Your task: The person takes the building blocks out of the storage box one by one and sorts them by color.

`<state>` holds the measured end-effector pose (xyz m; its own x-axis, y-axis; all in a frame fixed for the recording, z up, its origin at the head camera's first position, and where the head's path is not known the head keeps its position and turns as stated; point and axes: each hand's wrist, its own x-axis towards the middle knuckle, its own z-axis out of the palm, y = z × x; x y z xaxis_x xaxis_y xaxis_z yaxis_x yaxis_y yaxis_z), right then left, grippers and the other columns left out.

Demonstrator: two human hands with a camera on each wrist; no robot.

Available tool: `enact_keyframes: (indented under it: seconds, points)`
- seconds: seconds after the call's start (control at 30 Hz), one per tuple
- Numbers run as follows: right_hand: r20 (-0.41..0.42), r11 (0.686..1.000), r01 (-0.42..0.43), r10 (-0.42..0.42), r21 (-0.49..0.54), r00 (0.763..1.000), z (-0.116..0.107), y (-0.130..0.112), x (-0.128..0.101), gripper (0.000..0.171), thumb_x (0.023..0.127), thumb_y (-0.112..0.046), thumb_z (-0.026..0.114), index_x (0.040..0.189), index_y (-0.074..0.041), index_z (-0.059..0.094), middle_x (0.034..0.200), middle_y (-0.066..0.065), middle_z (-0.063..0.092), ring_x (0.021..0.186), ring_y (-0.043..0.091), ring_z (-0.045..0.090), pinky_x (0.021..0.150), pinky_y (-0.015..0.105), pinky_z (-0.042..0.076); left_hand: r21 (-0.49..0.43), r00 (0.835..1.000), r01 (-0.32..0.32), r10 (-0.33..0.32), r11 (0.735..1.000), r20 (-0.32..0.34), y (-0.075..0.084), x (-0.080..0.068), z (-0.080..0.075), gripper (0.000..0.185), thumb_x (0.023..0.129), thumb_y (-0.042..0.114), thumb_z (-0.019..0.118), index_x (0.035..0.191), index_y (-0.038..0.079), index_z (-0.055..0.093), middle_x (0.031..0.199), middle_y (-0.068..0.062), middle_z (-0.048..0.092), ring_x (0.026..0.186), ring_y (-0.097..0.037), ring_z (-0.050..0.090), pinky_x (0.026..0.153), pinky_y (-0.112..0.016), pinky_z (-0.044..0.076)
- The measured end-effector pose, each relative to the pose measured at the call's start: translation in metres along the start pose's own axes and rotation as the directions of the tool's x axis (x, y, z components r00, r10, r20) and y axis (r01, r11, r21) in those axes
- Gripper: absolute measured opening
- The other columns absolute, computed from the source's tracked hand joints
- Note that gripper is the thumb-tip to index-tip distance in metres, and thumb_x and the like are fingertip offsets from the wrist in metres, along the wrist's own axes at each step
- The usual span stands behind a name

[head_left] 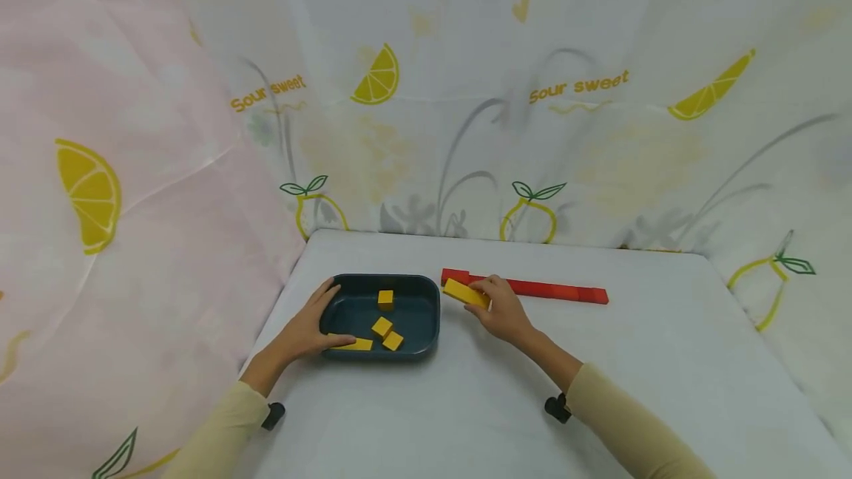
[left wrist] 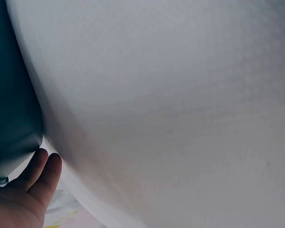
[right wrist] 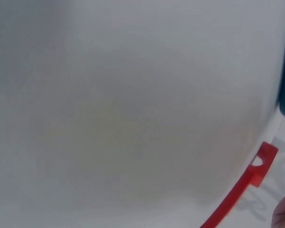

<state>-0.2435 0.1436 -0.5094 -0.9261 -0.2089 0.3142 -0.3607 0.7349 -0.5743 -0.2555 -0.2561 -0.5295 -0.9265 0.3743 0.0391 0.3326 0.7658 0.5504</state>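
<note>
- We see a staged tabletop recording booth, not a lived-in room.
- Thin white lemon-printed "Sour sweet" fabric curtains [head_left: 532,94] wall it in.
- A plain white cloth-covered table [head_left: 665,361] fills the floor space.

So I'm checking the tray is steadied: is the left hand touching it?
Touching. The head view shows the left hand gripping the dark tray at its left rim.

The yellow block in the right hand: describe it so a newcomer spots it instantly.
On the white table, find the dark tray near the left edge. Just right of it, in front of the long red bar, the right hand pinches a long yellow block. It is the only yellow piece outside the tray.
</note>
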Motion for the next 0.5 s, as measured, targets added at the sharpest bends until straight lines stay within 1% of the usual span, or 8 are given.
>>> enact_keyframes:
  seconds: [0.13,0.23,0.37,0.5]
  points:
    - [0.076,0.996,0.001,0.006,-0.088,0.997,-0.002,0.007,-0.003,0.034,0.084,-0.024,0.079,0.113,-0.008,0.069,0.103,0.006,0.064,0.09,0.016,0.054,0.083,0.033,0.057,0.009,1.0,0.009,-0.01,1.0,0.019,0.0,-0.001,-0.004,0.116,0.072,0.062,0.079,0.157,0.008,0.023,0.167,-0.014,0.009,0.148,-0.042,0.023,0.108,-0.067,0.034]
    - [0.123,0.988,-0.011,0.03,-0.156,0.992,-0.002,0.014,-0.004,0.035,0.086,-0.027,0.077,0.114,-0.009,0.068,0.102,0.006,0.063,0.089,0.016,0.053,0.081,0.033,0.055,0.025,0.999,0.005,-0.006,1.0,0.036,0.0,-0.001,-0.005,0.117,0.072,0.063,0.078,0.157,0.007,0.022,0.167,-0.014,0.008,0.148,-0.043,0.023,0.107,-0.067,0.035]
    - [0.194,0.97,-0.012,0.061,-0.245,0.979,-0.001,0.021,-0.005,0.036,0.087,-0.031,0.075,0.117,-0.013,0.068,0.101,0.003,0.063,0.087,0.015,0.052,0.078,0.03,0.053,0.052,0.999,0.023,-0.025,0.998,0.045,-0.002,-0.001,-0.007,0.119,0.07,0.066,0.078,0.157,0.008,0.022,0.167,-0.013,0.008,0.147,-0.042,0.026,0.105,-0.066,0.037]
    - [0.261,0.958,-0.007,0.086,-0.288,0.961,0.0,0.023,-0.005,0.037,0.088,-0.033,0.074,0.119,-0.016,0.066,0.1,0.002,0.062,0.083,0.014,0.052,0.076,0.03,0.053,0.048,0.998,0.033,-0.036,0.998,0.047,-0.004,-0.002,-0.008,0.119,0.07,0.065,0.079,0.157,0.006,0.023,0.167,-0.014,0.008,0.146,-0.043,0.027,0.105,-0.067,0.037]
